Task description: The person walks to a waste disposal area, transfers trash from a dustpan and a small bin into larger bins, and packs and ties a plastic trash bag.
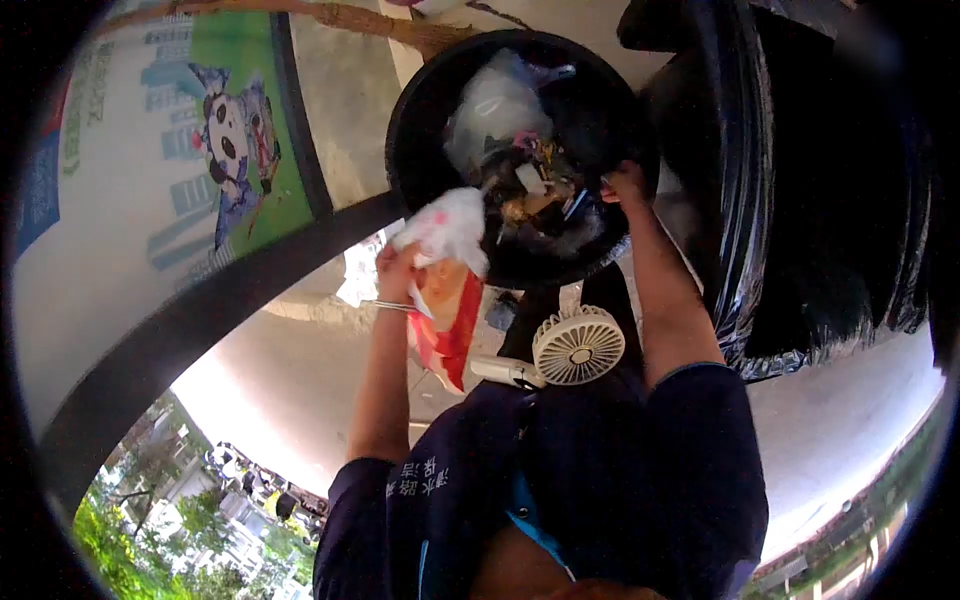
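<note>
In the head view, a round black bin stands before me with mixed rubbish inside. My left hand is closed on a crumpled white plastic bag near the bin's lower-left rim. A red and orange wrapper hangs just below that bag, by the same hand. My right hand reaches over the right side of the rim, its fingers curled; what they hold, if anything, is unclear. Inside the bin lie a pale translucent plastic bag and a small white piece among brownish scraps.
A white handheld fan sits at my chest. Black plastic-wrapped bulk rises at the right. On the left stands a display board with a panda picture and a dark frame. A branch-like brown pole crosses the top.
</note>
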`<state>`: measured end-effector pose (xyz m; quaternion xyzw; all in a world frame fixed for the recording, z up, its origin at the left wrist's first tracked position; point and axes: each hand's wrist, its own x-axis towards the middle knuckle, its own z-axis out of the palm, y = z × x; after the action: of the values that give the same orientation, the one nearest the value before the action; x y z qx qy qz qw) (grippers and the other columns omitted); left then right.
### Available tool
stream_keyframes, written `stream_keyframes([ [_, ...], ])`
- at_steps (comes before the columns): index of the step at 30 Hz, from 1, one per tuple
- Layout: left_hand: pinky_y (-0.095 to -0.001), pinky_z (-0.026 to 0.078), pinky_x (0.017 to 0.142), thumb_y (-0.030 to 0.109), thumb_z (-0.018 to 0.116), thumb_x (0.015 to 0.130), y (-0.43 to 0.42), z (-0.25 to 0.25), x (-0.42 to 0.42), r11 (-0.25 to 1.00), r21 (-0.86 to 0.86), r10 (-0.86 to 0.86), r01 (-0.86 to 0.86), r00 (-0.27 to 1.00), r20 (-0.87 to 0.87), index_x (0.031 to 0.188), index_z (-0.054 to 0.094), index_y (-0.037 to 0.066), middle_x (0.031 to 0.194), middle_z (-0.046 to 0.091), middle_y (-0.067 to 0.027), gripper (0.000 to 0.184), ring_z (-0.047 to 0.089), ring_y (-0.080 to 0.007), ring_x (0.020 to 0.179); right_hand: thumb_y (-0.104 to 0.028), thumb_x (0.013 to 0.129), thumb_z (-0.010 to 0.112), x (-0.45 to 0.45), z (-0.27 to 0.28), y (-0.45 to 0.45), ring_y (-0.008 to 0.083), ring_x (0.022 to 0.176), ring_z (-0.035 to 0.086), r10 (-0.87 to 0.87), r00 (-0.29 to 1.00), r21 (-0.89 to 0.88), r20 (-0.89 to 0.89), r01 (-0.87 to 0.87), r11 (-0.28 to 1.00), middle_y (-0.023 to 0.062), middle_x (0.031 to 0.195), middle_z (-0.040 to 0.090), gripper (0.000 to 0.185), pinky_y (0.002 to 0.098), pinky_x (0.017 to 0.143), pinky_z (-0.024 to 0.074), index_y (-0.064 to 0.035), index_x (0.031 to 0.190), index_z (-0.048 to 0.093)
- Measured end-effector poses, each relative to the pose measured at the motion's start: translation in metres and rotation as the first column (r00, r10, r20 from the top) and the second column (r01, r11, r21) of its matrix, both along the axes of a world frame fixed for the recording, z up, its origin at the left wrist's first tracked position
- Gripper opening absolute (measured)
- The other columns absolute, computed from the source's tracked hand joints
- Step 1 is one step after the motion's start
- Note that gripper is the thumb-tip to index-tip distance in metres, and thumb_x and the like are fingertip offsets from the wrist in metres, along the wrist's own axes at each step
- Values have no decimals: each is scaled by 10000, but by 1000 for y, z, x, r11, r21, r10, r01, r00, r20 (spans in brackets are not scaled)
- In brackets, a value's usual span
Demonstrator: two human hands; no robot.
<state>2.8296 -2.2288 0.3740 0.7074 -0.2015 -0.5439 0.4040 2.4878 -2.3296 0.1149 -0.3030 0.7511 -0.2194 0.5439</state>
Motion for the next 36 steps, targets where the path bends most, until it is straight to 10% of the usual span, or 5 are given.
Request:
stream_keyframes([
  [9, -211, 455, 515, 78, 663, 774, -5, -24, -23, 968, -127, -183, 218, 953, 243, 1116, 566, 39, 792, 634, -26, 357, 553, -66, 598, -320, 802, 655, 90, 141, 27, 141, 713, 593, 30, 715, 91, 699, -131, 987, 34, 835, 598, 384, 313, 538, 504, -53, 1067, 579],
  [16, -258, 479, 762, 105, 668, 793, -8, -26, -39, 995, -53, -77, 82, 993, 84, 1200, 498, -1, 1035, 608, -72, 453, 579, -140, 894, -320, 796, 630, 124, 126, 41, 259, 775, 621, 196, 848, -230, 492, -90, 969, 182, 867, 645, 369, 348, 711, 470, 10, 960, 630],
  [21, -239, 466, 710, 185, 716, 762, -13, -68, -32, 989, -58, -104, 133, 930, 353, 1103, 549, -23, 917, 635, -59, 433, 572, -109, 800, -225, 815, 555, 126, 160, 40, 367, 615, 572, 193, 966, -584, -170, -256, 770, 228, 668, 573, 238, 405, 545, 446, 2, 754, 594],
  [31, -252, 465, 649, 86, 723, 703, -26, -31, -97, 981, -97, -108, 168, 888, 447, 915, 609, -36, 811, 644, -61, 270, 582, -120, 707, -229, 745, 577, 124, 98, 32, 364, 657, 604, 14, 968, -464, -250, -133, 876, 224, 638, 574, 232, 418, 548, 458, -4, 702, 618],
  [36, -254, 481, 691, 89, 684, 770, -14, -53, -71, 984, -135, -64, 114, 942, 328, 1100, 550, -19, 950, 633, -65, 372, 600, -137, 798, -141, 817, 585, 112, 82, 29, 162, 618, 591, 45, 887, -251, 459, 81, 965, 80, 751, 637, 203, 293, 569, 462, -13, 962, 644],
])
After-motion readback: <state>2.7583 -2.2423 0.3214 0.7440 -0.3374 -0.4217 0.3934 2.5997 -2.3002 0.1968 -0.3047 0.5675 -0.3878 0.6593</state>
